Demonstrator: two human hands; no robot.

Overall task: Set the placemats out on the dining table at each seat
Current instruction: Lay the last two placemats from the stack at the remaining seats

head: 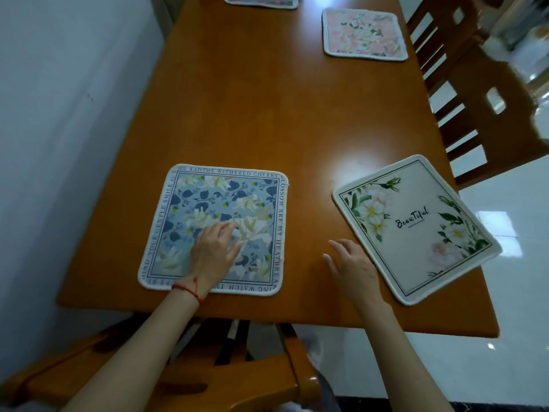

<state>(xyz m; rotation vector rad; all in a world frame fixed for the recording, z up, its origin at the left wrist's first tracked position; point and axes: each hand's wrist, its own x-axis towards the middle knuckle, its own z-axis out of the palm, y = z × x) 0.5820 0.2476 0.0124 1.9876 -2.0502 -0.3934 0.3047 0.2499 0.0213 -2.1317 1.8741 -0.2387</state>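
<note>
four placemats on the table (267, 99); left hand (212, 252) flat on blue placemat (225, 203), right hand (352, 270) fingers spread, empty.

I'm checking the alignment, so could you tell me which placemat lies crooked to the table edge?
The white placemat printed "Beautiful", by the right hand: it sits rotated, while the blue one and both pink ones lie square.

The desk (267, 108) is seen as smooth, glossy varnished wood. The blue mat (225, 209) and white mat (416, 230) appear as matt cloth with stitched edges. The floor (520, 278) is seen as glossy tile.
</note>
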